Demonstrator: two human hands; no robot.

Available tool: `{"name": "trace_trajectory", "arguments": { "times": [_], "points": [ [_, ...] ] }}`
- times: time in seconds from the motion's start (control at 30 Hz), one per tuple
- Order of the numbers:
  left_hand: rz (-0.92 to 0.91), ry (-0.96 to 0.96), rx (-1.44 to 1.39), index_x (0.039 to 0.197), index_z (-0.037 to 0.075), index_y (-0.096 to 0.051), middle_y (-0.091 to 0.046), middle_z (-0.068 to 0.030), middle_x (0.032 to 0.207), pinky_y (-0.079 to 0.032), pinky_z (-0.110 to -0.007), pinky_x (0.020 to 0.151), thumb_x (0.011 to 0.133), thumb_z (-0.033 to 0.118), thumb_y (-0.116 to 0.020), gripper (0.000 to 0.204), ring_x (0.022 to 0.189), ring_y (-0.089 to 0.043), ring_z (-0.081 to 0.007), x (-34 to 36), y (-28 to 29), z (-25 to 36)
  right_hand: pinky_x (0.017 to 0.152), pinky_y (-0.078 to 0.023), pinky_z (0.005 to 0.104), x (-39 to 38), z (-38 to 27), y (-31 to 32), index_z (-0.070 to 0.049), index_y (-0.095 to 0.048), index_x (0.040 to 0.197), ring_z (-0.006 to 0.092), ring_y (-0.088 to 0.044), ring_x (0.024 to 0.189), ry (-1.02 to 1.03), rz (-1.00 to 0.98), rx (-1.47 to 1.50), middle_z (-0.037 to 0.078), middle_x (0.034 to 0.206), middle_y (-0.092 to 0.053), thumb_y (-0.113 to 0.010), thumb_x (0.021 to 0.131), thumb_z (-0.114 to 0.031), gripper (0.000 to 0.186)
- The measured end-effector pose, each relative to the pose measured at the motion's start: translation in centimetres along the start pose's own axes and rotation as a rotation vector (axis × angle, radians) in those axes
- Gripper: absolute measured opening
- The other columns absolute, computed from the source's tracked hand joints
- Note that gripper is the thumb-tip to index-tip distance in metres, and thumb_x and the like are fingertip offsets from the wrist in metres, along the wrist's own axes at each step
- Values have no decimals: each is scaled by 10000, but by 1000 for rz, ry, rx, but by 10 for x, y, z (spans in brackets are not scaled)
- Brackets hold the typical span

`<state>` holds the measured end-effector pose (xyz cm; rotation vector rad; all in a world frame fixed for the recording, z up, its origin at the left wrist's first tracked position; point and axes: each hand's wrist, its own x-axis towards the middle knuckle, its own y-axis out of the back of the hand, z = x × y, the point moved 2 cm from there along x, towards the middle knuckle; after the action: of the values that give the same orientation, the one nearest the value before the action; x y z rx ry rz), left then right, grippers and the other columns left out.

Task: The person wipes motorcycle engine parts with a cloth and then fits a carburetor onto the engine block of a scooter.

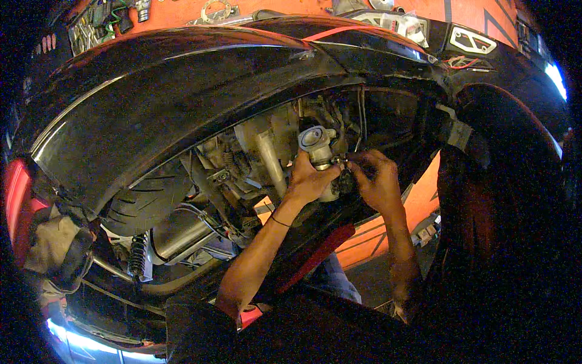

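Observation:
A grey metal carburetor-like body (326, 159) with a round open mouth stands tilted in the opening of a black-panelled vehicle. My left hand (308, 181) wraps round its near left side, thumb lying across it toward the right. From the right, my right hand (377, 177) has its fingertips pinched together at small metal fittings (341, 161) on the body's side. What sits between those fingertips is too small to make out. A thin dark band circles my left wrist.
Black bodywork (182, 79) arches over the far side. Left of my hands are a metal pipe (271, 162), a tyre (151, 206), a silver cylinder (185, 233) and a coil spring (139, 255). Tools (100, 30) and metal parts lie on an orange surface (176, 11) beyond.

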<state>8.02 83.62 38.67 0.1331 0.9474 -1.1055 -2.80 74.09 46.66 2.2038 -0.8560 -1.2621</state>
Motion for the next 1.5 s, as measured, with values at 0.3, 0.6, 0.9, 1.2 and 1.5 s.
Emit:
{"name": "trace_trajectory", "arguments": {
  "times": [0.3,0.6,0.9,1.2,1.5],
  "points": [
    [67,217,252,1170,27,-501,-629,-113,1043,-480,-340,840,643,216,-804,637,930,-605,-210,-2,2,6,699,-486,432,2,-6,0,10,-632,863,396,-596,784,37,-44,-131,209,853,-616,-610,835,-131,145],
    [40,87,131,1164,31,-512,-639,-94,1024,-477,-327,840,670,195,-792,591,923,-604,-189,-1,2,2,683,-488,408,-1,-2,-6,5,-656,882,362,-605,751,41,67,10,190,829,-615,-645,813,-135,157],
    [-22,173,87,1189,41,-516,-639,-83,1028,-474,-312,846,657,144,-774,601,927,-600,-169,-1,2,-1,603,-452,348,3,-2,0,9,-677,860,300,-588,670,92,-5,-120,155,748,-586,-673,780,-64,108],
    [16,127,115,1198,73,-518,-617,-86,1091,-476,-319,855,661,149,-783,604,968,-594,-184,1,1,-5,664,-490,387,2,3,-2,12,-671,854,339,-614,732,34,22,17,173,789,-608,-664,806,-159,178],
    [28,-23,52,1188,54,-511,-617,-91,1069,-477,-329,853,657,146,-791,607,951,-598,-192,1,0,-1,687,-501,379,5,-1,3,20,-664,850,344,-624,759,58,-53,-136,183,824,-628,-679,797,-178,206]
  ]
}}
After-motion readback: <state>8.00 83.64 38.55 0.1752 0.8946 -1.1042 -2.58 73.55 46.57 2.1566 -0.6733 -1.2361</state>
